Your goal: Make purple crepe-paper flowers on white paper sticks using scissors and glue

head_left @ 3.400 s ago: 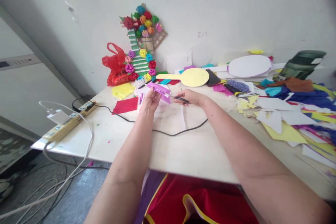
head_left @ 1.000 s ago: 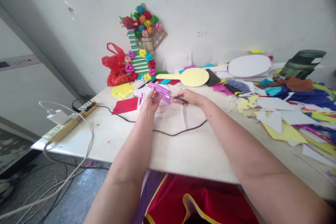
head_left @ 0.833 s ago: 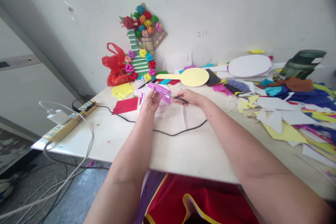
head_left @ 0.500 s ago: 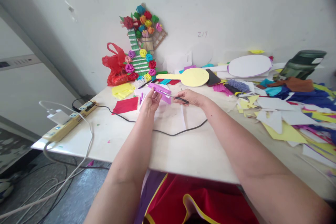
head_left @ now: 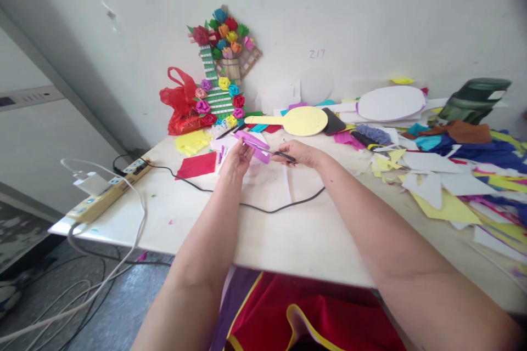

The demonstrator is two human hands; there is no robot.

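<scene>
Over the middle of the table, my left hand [head_left: 239,158] pinches a strip of purple paper [head_left: 260,152] near its left end. My right hand [head_left: 297,152] is closed around the dark handles of scissors [head_left: 288,157], whose thin blades point left and lie along the purple paper. Whether the blades are parted is too small to tell. Left of my left hand lie a red paper piece [head_left: 196,165] and crumpled yellow paper [head_left: 192,142]. A yellow paddle-shaped cutout [head_left: 305,120] lies behind my hands.
A black cable [head_left: 269,211] crosses the table [head_left: 288,247]. A power strip [head_left: 99,205] sits at the left edge, near a red bag [head_left: 181,104]. Paper flowers [head_left: 226,38] stand at the wall. Paper scraps [head_left: 444,203] and a green bottle [head_left: 471,101] are at the right.
The purple paper has shifted a little and its right end now looks more curved. Both hands have stayed nearly where they were.
</scene>
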